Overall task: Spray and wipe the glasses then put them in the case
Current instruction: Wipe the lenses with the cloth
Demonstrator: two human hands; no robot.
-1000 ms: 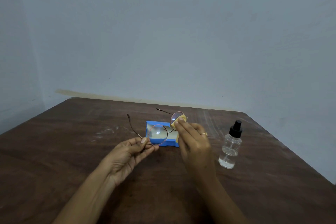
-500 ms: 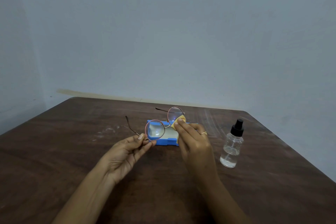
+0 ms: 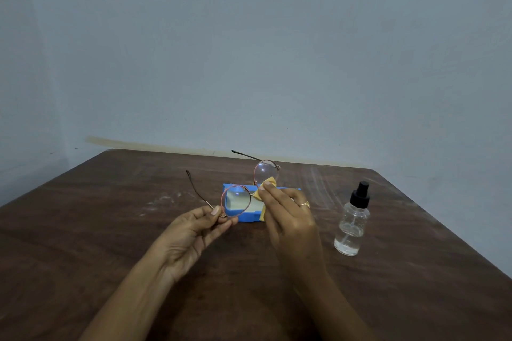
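Note:
Round, thin-rimmed glasses (image 3: 236,201) with their temples unfolded are held above the table. My left hand (image 3: 194,232) pinches the frame at the near lens's hinge. My right hand (image 3: 288,219) presses a small yellow cloth (image 3: 267,188) against the lower edge of the far lens. Behind and below the glasses lies an open blue case (image 3: 249,217) with a pale lining, partly hidden by the lens and my right hand. A clear spray bottle (image 3: 351,225) with a black cap stands upright to the right of my right hand.
The dark brown wooden table (image 3: 110,230) carries pale smudges left of the case. Its far edge meets a grey-blue wall, and its right edge slants close past the bottle.
The glasses have been lifted and tilted, so the far lens now stands higher above the case. My right hand's cloth stays at that lens. The bottle has not moved.

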